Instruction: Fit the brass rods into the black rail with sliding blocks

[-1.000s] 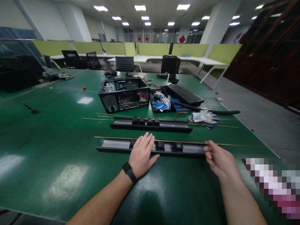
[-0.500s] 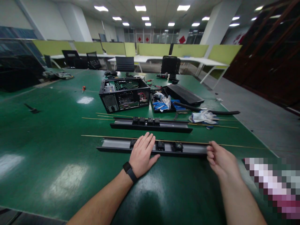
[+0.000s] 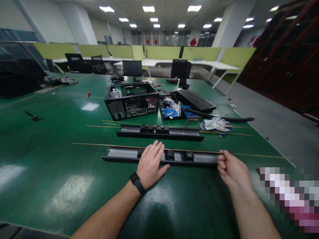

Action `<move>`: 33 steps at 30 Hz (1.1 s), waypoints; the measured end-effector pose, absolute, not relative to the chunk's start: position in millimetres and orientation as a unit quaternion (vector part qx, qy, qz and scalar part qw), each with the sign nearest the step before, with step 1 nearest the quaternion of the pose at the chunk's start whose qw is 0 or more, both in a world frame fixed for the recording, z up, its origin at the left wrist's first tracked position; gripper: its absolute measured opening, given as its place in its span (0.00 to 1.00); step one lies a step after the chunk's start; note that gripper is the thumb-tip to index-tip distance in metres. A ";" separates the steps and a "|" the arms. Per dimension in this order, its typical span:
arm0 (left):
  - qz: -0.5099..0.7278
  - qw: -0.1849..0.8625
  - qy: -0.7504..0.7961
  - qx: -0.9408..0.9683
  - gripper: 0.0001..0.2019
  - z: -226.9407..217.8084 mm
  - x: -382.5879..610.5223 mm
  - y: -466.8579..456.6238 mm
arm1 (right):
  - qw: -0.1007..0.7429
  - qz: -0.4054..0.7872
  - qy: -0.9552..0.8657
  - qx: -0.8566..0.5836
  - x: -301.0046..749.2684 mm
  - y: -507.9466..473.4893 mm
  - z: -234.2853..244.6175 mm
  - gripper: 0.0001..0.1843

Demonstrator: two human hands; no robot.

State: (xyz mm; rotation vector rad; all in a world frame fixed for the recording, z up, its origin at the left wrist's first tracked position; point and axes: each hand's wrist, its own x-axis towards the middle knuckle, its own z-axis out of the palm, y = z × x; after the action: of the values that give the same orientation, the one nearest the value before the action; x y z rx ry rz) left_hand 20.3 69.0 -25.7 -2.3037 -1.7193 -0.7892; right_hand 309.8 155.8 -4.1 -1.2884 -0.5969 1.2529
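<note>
A long black rail (image 3: 124,154) with small black blocks on it lies across the green table (image 3: 62,166) in front of me. My left hand (image 3: 151,164) rests flat on its middle, fingers stretched out, a black watch on the wrist. A thin brass rod (image 3: 99,145) runs along the rail's far edge and sticks out past both ends. My right hand (image 3: 230,169) is closed at the rail's right end, fingers pinched on the rod.
A second rail (image 3: 159,132) with more brass rods lies just beyond. Behind it stand an open black computer case (image 3: 132,99), a tray with blue and white items (image 3: 171,109), a black panel (image 3: 195,100), white gloves (image 3: 215,123) and a black hose (image 3: 231,118).
The brass rod has slid to the left through the rail, its left end reaching farther out. My left hand has stayed flat on the rail; my right hand has stayed at the rail's right end.
</note>
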 end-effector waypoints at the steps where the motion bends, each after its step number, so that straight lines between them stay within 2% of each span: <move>1: -0.263 0.081 -0.575 -0.770 0.34 -25.2 20.3 68.8 | 0.582 0.542 -0.260 -0.548 308.7 155.0 -4.5 0.10; 6: -0.265 0.083 -0.574 -0.771 0.34 -25.2 19.7 68.2 | 0.492 0.614 -0.337 -0.517 288.7 145.1 -5.9 0.14; 8: -0.266 0.085 -0.573 -0.770 0.34 -25.4 19.4 68.3 | 0.502 0.612 -0.319 -0.521 287.5 144.9 -4.4 0.14; 13: -0.268 0.084 -0.571 -0.771 0.34 -23.3 19.6 68.1 | 0.600 0.542 -0.231 -0.541 301.3 151.7 0.9 0.08; 19: -0.267 0.084 -0.573 -0.770 0.34 -24.6 20.8 68.2 | 0.499 0.609 -0.323 -0.525 284.8 145.0 -0.3 0.14; 25: -0.269 0.080 -0.571 -0.772 0.35 -26.0 20.2 68.6 | 0.571 0.566 -0.249 -0.540 293.0 149.4 -2.4 0.11; 31: -0.269 0.086 -0.569 -0.773 0.35 -25.8 19.6 68.8 | 0.499 0.617 -0.322 -0.516 283.2 144.4 -3.4 0.15; 33: -0.267 0.085 -0.570 -0.772 0.35 -26.5 19.5 68.8 | 0.510 0.616 -0.304 -0.517 281.8 144.5 -2.9 0.14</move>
State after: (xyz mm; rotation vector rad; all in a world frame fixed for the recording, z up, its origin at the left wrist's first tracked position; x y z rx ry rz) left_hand 19.5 68.8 -26.5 -2.3030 -1.7005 -0.7958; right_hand 281.8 144.5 -2.9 -1.2443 -0.7314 1.4841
